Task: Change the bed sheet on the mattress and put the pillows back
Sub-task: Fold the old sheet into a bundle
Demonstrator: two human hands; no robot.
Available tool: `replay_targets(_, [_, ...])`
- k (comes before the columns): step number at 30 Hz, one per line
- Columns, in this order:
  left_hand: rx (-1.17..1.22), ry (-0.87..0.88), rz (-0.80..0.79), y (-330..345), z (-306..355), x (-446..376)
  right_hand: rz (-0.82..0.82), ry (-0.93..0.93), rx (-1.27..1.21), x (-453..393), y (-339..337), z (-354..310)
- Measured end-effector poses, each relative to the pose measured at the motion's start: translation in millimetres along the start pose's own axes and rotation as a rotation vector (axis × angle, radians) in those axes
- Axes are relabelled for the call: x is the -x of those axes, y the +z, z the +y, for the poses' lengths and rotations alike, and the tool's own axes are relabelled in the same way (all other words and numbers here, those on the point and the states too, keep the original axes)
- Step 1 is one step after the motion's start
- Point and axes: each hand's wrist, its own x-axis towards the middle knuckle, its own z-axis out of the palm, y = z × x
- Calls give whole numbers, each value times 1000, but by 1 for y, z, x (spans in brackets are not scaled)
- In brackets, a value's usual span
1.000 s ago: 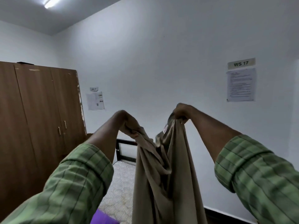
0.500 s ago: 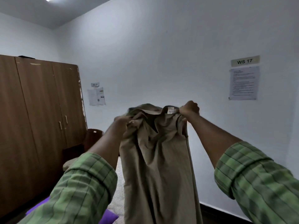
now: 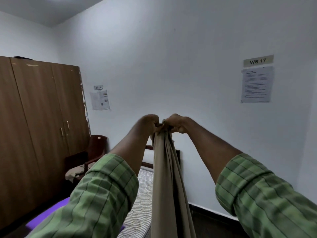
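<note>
While both arms reach forward at chest height, the left hand (image 3: 149, 124) and the right hand (image 3: 175, 124) meet knuckle to knuckle, each with fingers curled tight around the bunched top edge of a beige bed sheet (image 3: 169, 182). From the hands the sheet hangs straight down in long folds. Below and behind it lies the bare quilted mattress (image 3: 142, 194), with a purple cloth (image 3: 49, 215) under the left forearm. Left of the hands stand a wooden wardrobe (image 3: 39, 127) and a dark chair (image 3: 92, 152).
</note>
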Motion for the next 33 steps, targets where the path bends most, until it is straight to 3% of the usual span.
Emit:
replay_targets(1, [-127, 53, -12, -4, 3, 1, -45, -12, 5, -3, -3, 2])
replay_targets(3, [-150, 50, -35, -8, 6, 4, -45, -75, 177, 2, 2, 3])
replay_targets(7, [-18, 79, -190, -1, 20, 1, 266, -234, 504, -2, 5, 10])
replay_targets(10, [-35, 39, -237, -5, 17, -5, 213, -269, 471, -2, -10, 20])
replay_targets(13, [-530, 148, -131, -16, -4, -14, 74, -365, 341, -3, -29, 27])
replay_targets(16, [-633, 255, -149, -13, -18, -18, -29, -461, 214, 1, -43, 14])
replay_targets(18, [-684, 215, -197, -5, -20, -16, -44, -490, 134, 7, -54, 0])
replay_targets(21, [-817, 207, -203, -10, -17, -18, 51, -482, 80, 9, -72, -8])
replay_targets(25, [-1020, 454, 201, -22, -4, -15, 294, -461, 387, 4, -81, -5])
replay_targets(27, [-1012, 540, 314, -18, 1, -17, 481, -464, 523, 5, -83, -10])
replay_targets(29, [-917, 524, 248, -19, 8, -23, 606, -457, 484, 7, -89, -17])
replay_targets(31, [-911, 521, 113, -26, 14, -28, 539, -459, 475, 12, -95, -20])
replay_targets(33, [-879, 563, 155, -39, 20, -31, 559, -489, 435, 16, -100, -18])
